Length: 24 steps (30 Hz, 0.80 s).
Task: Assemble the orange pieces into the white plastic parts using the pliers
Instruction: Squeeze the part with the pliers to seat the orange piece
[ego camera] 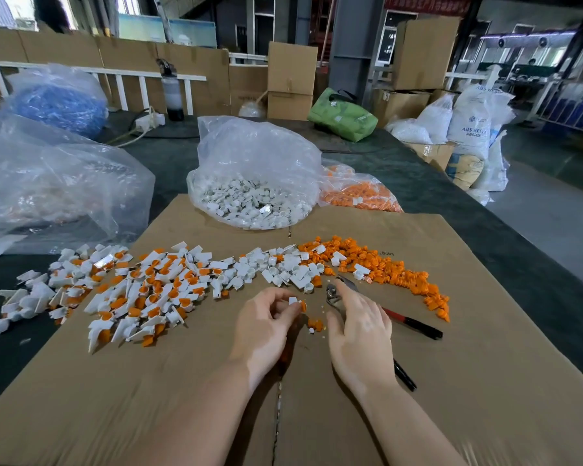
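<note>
A large workshop hall stretched behind a dark green table [435,183], with stacked cardboard boxes [292,79] and white sacks [475,126] along the far side. A flattened sheet of brown cardboard [485,381] covered the near part of the table and served as the work surface.

At the cardboard's far edge sat an open clear plastic bag of white plastic parts [249,200], and just to its right a smaller bag of orange pieces [357,193]. A crumpled clear bag [54,186] lay at the left.

Across the cardboard ran a loose band: assembled white-and-orange parts [142,290] at the left, bare white parts in the middle, a heap of loose orange pieces [394,270] at the right.

The pliers [414,326], with red and black handles, lay on the cardboard under the right hand [360,327], whose relaxed, spread fingers rested over them without gripping. The left hand [266,331] pinched a small white part [293,300] with an orange piece [303,306] at its fingertips, just left of the plier head.
</note>
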{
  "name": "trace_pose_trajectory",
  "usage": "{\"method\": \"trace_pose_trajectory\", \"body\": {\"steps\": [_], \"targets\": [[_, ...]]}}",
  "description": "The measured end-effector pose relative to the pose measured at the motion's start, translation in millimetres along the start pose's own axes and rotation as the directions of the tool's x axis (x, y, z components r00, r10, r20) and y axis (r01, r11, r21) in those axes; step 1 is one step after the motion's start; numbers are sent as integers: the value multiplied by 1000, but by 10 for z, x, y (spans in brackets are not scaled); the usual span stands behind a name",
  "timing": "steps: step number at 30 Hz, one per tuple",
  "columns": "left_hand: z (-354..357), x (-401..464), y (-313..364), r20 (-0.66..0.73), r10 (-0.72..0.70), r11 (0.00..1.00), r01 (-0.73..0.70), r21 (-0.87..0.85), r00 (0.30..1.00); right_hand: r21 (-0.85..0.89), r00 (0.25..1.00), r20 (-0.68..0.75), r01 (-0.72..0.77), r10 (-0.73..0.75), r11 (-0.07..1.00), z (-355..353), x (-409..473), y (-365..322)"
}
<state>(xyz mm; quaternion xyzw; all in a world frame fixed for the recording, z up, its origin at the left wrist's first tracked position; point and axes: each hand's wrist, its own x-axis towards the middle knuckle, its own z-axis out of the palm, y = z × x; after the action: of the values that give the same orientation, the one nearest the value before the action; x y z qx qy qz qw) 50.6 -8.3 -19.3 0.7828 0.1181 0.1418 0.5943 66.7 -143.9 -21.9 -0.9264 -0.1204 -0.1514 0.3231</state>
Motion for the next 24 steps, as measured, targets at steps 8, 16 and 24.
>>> {"method": "trace_pose_trajectory", "body": {"steps": [8,16,24], "targets": [[-3,-1,-2,-10,-53,993,52,-104,999,-419,958,57,-231,280,878,-154,-1,165],[-33,45,45,-9,-159,963,153,-220,987,-609,969,201,10,142,793,-321,122,131],[3,140,228,40,-242,839,230,-493,969,81,818,559,-219,138,972,-573,231,-222]]}}
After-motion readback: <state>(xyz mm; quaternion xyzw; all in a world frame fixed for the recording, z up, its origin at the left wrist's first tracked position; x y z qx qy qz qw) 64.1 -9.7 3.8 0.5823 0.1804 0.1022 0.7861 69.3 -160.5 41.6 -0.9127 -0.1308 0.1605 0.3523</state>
